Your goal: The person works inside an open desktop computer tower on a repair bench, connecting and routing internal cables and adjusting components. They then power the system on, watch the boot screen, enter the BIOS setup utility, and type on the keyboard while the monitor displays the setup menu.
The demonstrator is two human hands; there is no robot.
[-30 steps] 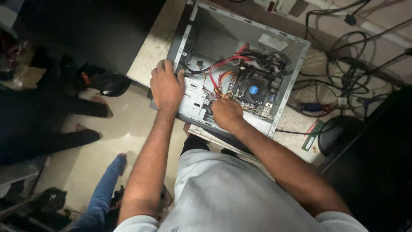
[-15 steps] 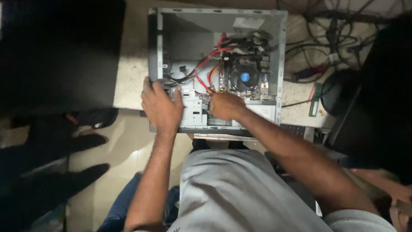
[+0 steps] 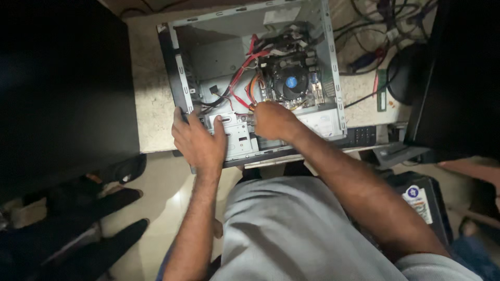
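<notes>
An opened grey computer case (image 3: 179, 78) lies on its side on a stone counter. Inside it are a motherboard with a round black cooler fan (image 3: 289, 83) and red and black cables (image 3: 240, 78). My left hand (image 3: 198, 140) grips the near left corner of the case, fingers over its rim beside the metal drive cage (image 3: 237, 136). My right hand (image 3: 271, 120) is closed inside the case, just below the fan, where the red and orange cables end. What its fingers pinch is hidden.
A large black panel (image 3: 62, 78) fills the left. A tangle of cables (image 3: 375, 31) and a dark monitor (image 3: 458, 78) lie to the right. A black keyboard (image 3: 362, 136) sits under the case's near right edge. Dark shoes (image 3: 112, 203) stand on the floor at lower left.
The view has swung so the case now sits squarer and more central. My left hand has slid down to the case's near corner. My right hand stays inside by the cables.
</notes>
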